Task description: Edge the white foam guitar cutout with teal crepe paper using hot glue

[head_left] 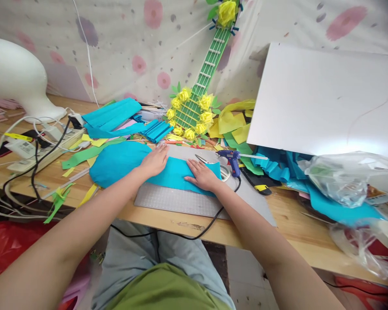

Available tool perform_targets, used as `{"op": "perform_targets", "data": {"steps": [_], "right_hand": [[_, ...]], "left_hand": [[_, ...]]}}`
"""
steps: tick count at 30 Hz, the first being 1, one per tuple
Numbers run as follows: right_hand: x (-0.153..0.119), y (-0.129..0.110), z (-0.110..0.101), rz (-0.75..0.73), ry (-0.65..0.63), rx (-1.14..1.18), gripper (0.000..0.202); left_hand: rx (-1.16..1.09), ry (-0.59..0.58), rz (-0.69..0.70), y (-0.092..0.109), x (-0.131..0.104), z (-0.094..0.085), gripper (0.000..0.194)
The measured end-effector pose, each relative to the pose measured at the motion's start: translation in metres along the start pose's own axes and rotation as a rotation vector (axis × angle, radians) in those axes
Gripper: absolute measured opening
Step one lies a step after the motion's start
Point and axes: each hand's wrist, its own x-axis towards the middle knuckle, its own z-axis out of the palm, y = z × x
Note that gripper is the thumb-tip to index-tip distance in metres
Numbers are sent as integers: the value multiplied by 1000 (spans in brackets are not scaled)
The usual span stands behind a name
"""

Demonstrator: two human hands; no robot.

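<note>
A strip of blue crepe paper (171, 174) lies flat over a grey cutting mat (168, 200). My left hand (155, 161) rests with its fingers out where the strip meets a rounded blue crepe-covered piece (116, 163). Whether the two are joined is hidden under the hand. Near the strip's right end, my right hand (202, 174) presses down flat, fingers stretched. Just past it are scissors (202, 158), partly covered, and a blue glue gun (231, 159) with a white glue stick in its back.
A green paper guitar (194, 103) with yellow paper roses leans at the back. Folded blue crepe paper (113, 114) lies back left beside a power strip (48, 150) with tangled cables. A white board (323, 99) and plastic bags (339, 176) stand right. A black cord (213, 219) crosses the mat.
</note>
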Motion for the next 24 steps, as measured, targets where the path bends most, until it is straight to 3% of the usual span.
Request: {"op": "perform_targets", "data": {"steps": [5,16,24], "right_hand": [[0,0,0,8,-3,11,83],[1,0,-5,1,-28,27,84],[-2,-6,-9,39,43,58,80]], "left_hand": [[167,-110,111,-8,-13,5,57],[229,-122,121,-8,-16,16,61],[227,-153,103,-3,-18,9,60]]}}
